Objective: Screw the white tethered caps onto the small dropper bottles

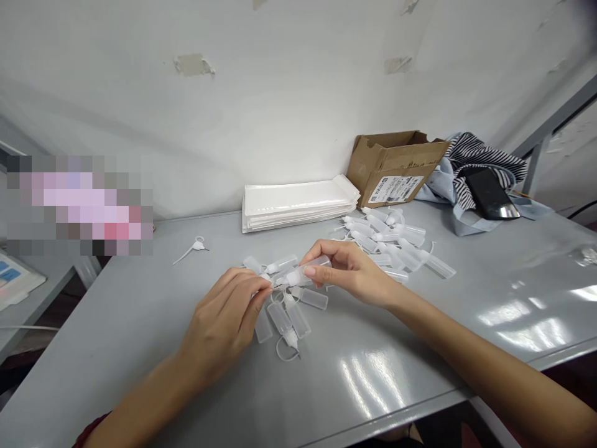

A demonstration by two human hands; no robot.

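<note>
A small translucent needle-tip squeeze bottle (313, 270) lies tilted in my right hand (345, 270), thumb in front and fingers behind. Its tip points left, toward my left hand (237, 305). The left thumb and forefinger are pinched together at the bottle's tip, apparently on its small white cap, which the fingers mostly hide. Similar bottles (298, 316) with strap caps lie loosely under and around both hands. Beyond my right hand is a second heap of these bottles (396, 239).
A loose white needle cap with a strap (199, 244) lies on the grey table (153, 311) at left. White padded envelopes (298, 202) are stacked against the wall. An open cardboard box (396, 168), striped cloth (485, 152) and black phone-like device (492, 193) stand at back right.
</note>
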